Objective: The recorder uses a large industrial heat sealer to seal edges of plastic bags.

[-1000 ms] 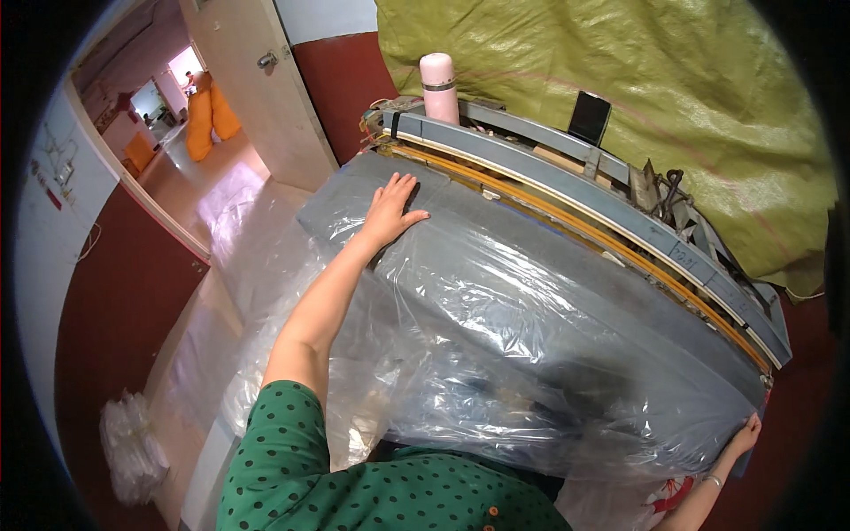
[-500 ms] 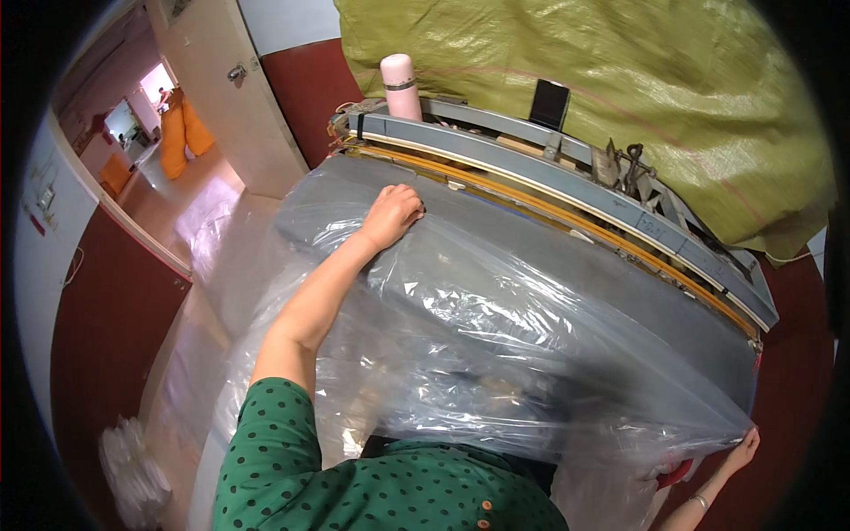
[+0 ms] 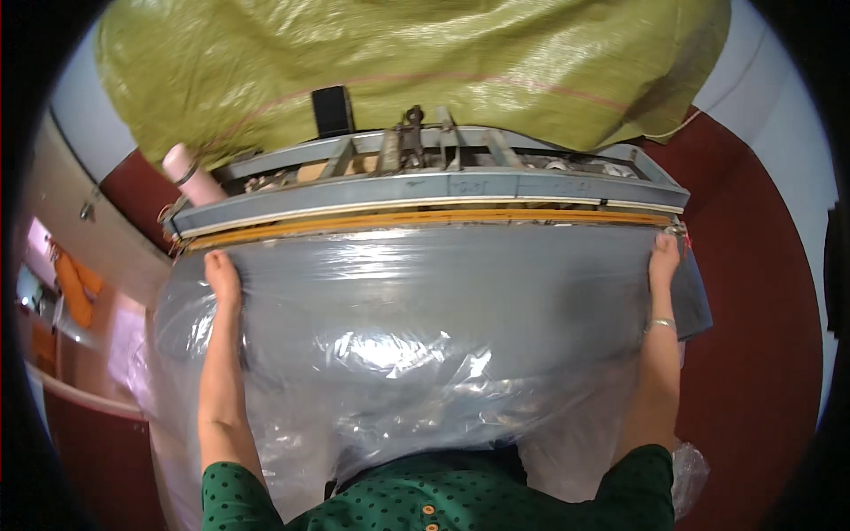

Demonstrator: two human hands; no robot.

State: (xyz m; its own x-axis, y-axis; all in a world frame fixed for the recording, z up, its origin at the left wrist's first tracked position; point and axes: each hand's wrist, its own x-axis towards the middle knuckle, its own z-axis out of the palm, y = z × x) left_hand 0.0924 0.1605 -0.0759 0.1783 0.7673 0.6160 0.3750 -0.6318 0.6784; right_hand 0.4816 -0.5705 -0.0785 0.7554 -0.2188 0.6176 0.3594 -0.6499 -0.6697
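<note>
A wide sheet of clear plastic film point(image 3: 425, 301) lies spread over a grey work surface point(image 3: 693, 296) and drapes down toward my body. My left hand point(image 3: 221, 276) is closed on the film's far left edge. At the far right corner, my right hand point(image 3: 664, 258), with a bangle on its wrist, grips the same edge. Between both hands the film is pulled fairly straight, just short of the orange strip point(image 3: 425, 218) on a long grey metal bar point(image 3: 390, 188). The fingertips of both hands are partly hidden from view.
Behind the bar, a metal frame holds a clamp-like part point(image 3: 413, 133). A pink flask point(image 3: 193, 175) and a black phone point(image 3: 332, 111) stand along it. A yellow-green woven sheet point(image 3: 425, 53) hangs behind. Left is an open door point(image 3: 97, 212); more crumpled film point(image 3: 689, 478) hangs lower right.
My right hand has brought the film's corner up from the lower right to the bar's right end. My left hand now holds the left edge, and my view has swung right.
</note>
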